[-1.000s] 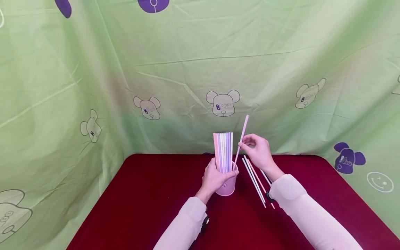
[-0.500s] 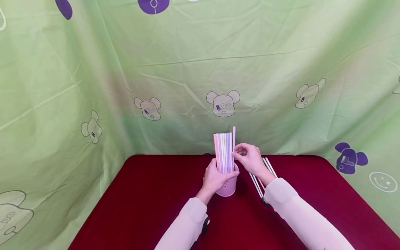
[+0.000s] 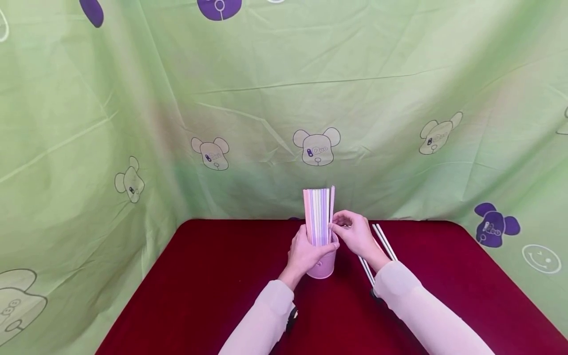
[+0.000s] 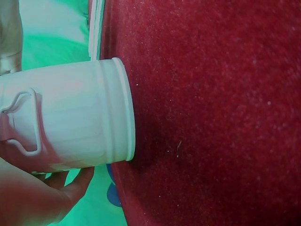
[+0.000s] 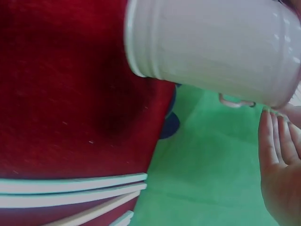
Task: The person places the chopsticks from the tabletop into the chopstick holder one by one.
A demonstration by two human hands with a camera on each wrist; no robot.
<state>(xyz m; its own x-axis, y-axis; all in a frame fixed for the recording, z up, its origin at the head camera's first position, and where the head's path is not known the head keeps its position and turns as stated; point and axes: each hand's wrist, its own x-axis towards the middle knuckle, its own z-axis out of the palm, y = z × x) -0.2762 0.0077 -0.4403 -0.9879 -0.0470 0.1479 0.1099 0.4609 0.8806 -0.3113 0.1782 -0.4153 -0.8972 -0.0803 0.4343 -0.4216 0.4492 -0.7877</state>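
Note:
A small pink bucket [image 3: 323, 267] stands on the red cloth, packed with upright pastel straws [image 3: 317, 214]. My left hand [image 3: 305, 252] grips it near the rim, thumb across the front; the left wrist view has the bucket's side [image 4: 77, 117] with a wire handle, and fingers [image 4: 75, 188] behind it. At the right of the bundle, my right hand [image 3: 356, 238] pinches a pink straw [image 3: 332, 199] between thumb and fingertips. That straw stands nearly upright, its top slightly above the others, its lower end hidden in the bucket.
Several loose straws [image 3: 384, 241] lie on the red-covered table [image 3: 213, 286] right of the bucket, partly under my right forearm. The right wrist view shows pale straws [image 5: 70, 185] lying near the table's edge. A green patterned curtain [image 3: 266, 108] hangs behind and at the sides.
My right hand has moved left and down, bringing the pink straw from a slant to nearly upright and lower in the bucket. My left hand keeps its grip in place.

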